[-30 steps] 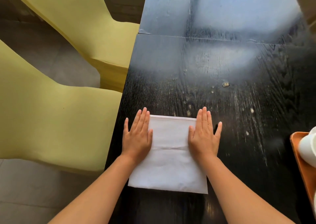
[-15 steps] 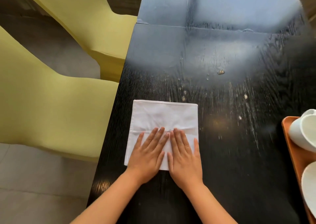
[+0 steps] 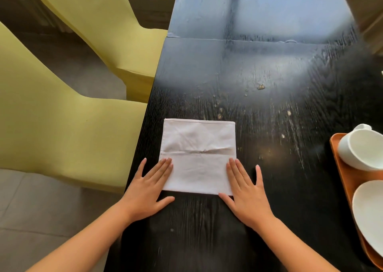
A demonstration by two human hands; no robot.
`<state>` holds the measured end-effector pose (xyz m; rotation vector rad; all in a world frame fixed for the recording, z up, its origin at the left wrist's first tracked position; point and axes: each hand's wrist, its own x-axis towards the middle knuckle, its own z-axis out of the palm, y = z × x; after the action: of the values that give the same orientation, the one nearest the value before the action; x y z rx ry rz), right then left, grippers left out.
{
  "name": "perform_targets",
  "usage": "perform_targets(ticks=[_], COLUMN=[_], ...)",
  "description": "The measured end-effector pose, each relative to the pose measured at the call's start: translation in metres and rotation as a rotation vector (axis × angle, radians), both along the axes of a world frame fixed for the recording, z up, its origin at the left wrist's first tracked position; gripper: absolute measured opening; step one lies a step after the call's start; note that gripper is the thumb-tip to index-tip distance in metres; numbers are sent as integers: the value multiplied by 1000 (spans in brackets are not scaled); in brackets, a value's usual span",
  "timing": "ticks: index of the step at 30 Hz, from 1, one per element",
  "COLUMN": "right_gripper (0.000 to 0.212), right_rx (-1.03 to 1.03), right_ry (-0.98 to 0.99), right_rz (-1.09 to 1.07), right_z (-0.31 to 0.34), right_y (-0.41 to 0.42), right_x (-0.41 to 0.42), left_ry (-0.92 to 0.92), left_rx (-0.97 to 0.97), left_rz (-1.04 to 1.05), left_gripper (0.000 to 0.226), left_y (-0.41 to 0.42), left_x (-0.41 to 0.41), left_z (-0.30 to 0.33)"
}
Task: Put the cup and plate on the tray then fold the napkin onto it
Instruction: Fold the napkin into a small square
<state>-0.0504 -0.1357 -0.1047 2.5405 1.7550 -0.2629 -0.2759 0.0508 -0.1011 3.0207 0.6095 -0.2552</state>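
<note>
While pressed flat on the black table (image 3: 269, 68), white napkin (image 3: 199, 155) noted near the left table edge, creased across its middle. Left hand (image 3: 148, 191) spread flat, gripping nothing, fingertips on the napkin's near left corner. Right hand (image 3: 247, 193) likewise flat and unclenched at the near right corner. Orange tray (image 3: 342, 168) at far right, bearing white cup (image 3: 362, 147) and, nearer, white plate (image 3: 369, 211). Yellow-green chairs (image 3: 62, 116) at left.

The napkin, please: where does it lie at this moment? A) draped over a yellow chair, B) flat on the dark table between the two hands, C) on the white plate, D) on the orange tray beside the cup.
B: the napkin lies flat on the dark table, with the left hand and the right hand at its near corners.
</note>
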Motion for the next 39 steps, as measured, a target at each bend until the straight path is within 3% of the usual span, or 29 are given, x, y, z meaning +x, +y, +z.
perform_targets(ticks=[4,7,10,13,18,23,30,33,35,37,39], right_gripper=[71,49,23,19,12,20,17,18,8,13,8], right_rx=[56,218,361,381,352,390,324,362,401,391,377], right_ry=[-107,-226,-230,-214,-142,-33,52,74,87,133,180], right_rz=[192,362,526,601,435,152,152,93,51,-15,-112], right_z=[4,7,9,17,26,32,36,36,38,41,42], right_y=[-13,-11,-9,-6,2,0,-65,-100,-124,-148,-173], right_x=[12,24,27,26,16,16,21,14,7,-1,-10], left_ry=[-226,-365,-364,-312,-224,-330,-405,-412,-444,-476,-490], left_rx=[43,98,84,3,-77,-84,-226,-329,-422,-493,-546], left_rz=[-117,-237,-291,-217,16,80,-8,66,137,167,186], left_gripper=[53,26,13,6,38,15,27,29,34,41,30], left_y=[2,5,4,1,-11,-19,-54,-82,-103,-125,-144], left_x=[-4,0,1,4,7,10,4,3,0,-4,-12], left_z=[3,6,10,16,19,18,30,29,29,30,30])
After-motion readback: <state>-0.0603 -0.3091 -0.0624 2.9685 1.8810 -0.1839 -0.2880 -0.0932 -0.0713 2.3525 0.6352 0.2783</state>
